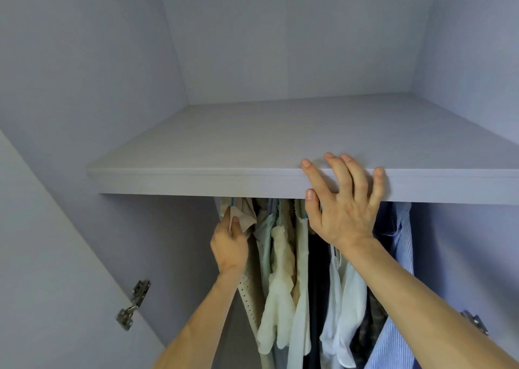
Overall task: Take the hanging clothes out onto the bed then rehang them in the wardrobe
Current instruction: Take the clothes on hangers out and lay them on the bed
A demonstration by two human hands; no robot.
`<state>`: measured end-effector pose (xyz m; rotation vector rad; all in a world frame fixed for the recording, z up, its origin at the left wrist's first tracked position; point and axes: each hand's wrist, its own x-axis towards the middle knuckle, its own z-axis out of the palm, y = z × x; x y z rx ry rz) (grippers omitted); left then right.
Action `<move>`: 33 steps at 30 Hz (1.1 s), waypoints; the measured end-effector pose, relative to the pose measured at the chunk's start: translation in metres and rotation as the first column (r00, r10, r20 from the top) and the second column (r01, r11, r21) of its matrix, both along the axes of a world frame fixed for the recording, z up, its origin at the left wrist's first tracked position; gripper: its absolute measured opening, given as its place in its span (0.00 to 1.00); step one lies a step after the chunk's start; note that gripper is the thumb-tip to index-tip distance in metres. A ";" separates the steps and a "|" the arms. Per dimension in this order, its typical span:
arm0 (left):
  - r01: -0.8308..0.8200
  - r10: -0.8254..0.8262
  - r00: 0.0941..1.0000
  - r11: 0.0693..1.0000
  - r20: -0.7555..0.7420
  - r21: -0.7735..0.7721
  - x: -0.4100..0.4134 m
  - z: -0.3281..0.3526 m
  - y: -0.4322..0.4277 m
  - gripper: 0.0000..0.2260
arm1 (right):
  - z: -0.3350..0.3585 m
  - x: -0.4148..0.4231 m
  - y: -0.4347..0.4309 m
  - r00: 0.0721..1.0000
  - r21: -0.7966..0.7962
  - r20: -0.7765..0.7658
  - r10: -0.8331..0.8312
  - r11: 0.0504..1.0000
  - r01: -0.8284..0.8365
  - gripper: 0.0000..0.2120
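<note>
Hanging clothes (283, 270) are all bunched together under the shelf (252, 144) in the lower middle of the frame, inside a pale lilac wardrobe (463, 59). Only one view here, from the head cam, looking up into it.

Going left to right along the row:
- a beige garment (245, 212) right at the left end
- a perforated tan piece (250, 293) below it
- a lumpy cream top (280, 284)
- something dark (318, 284)
- a white top (346, 307)
- a blue striped shirt (404, 242) on the far right

Bits of blue hanger (279, 211) peek out just under the shelf edge. Can't see the rail itself.

The left hand (229, 246) is at the left end of the row, pinching a fold of the beige garment, with the thumb laid across the fabric. The right hand (345, 208) is higher up, right of centre. Its fingers are spread wide, tips hooked over the front edge of the shelf and the thumb flat against the shelf's front face. It isn't holding anything.

The open door (56, 256) fills the lower left, with a metal hinge (133, 304) on it. There's another hinge (474, 322) at the lower right, partly behind the right forearm.
</note>
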<state>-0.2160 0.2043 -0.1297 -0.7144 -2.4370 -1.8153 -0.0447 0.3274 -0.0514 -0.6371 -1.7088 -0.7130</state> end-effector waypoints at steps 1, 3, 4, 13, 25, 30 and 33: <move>0.006 -0.006 1.000 1.000 -0.004 -0.004 0.000 0.002 -0.005 0.17 | 0.001 0.000 -0.002 1.000 -0.017 0.006 0.002 1.000 -0.002 0.26; 0.026 -0.026 1.000 0.999 -0.004 -0.019 0.002 0.001 -0.017 0.18 | 0.003 0.001 -0.008 0.999 -0.078 0.012 0.030 0.997 -0.029 0.25; 0.031 -0.031 1.000 0.999 0.007 -0.021 0.004 -0.001 -0.025 0.18 | 0.003 0.002 -0.013 0.998 -0.119 0.003 0.062 0.991 -0.061 0.26; -0.033 0.042 0.974 0.999 0.221 -0.043 0.048 -0.047 -0.170 0.15 | -0.089 -0.011 -0.120 0.724 -0.878 -0.257 0.640 0.158 -0.451 0.20; -0.240 0.293 0.955 0.865 0.054 -0.440 0.196 -0.090 -0.441 0.16 | -0.173 -0.063 -0.348 0.469 -0.924 -0.321 0.823 -0.380 0.035 0.16; -0.265 0.411 0.911 0.662 0.043 -0.701 0.264 -0.095 -0.537 0.16 | -0.179 -0.010 -0.452 0.158 -0.988 -0.115 0.981 -0.129 0.084 0.20; -0.347 0.505 0.862 0.656 0.048 -0.670 0.305 -0.096 -0.568 0.17 | -0.170 0.029 -0.508 -0.080 -0.995 -0.094 0.992 -0.091 0.048 0.17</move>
